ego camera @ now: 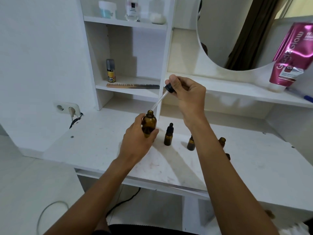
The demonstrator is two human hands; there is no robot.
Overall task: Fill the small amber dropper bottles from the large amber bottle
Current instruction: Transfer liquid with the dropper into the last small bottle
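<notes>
My left hand [137, 138] wraps the large amber bottle [149, 124], held above the surface [101, 150]; my right hand [186, 92] pinches the dropper [162, 97], tip at the bottle's mouth; a capped small dropper bottle [168, 134] stands just right of it; I judge a tilted glass tip could miss or chip, and my right forearm could topple the bottles beneath it.

Soft, even light is filling the frame, forearms are casting faint shadows on the desk [94, 150], and wide-angle distortion is bending the blurred edges.
</notes>
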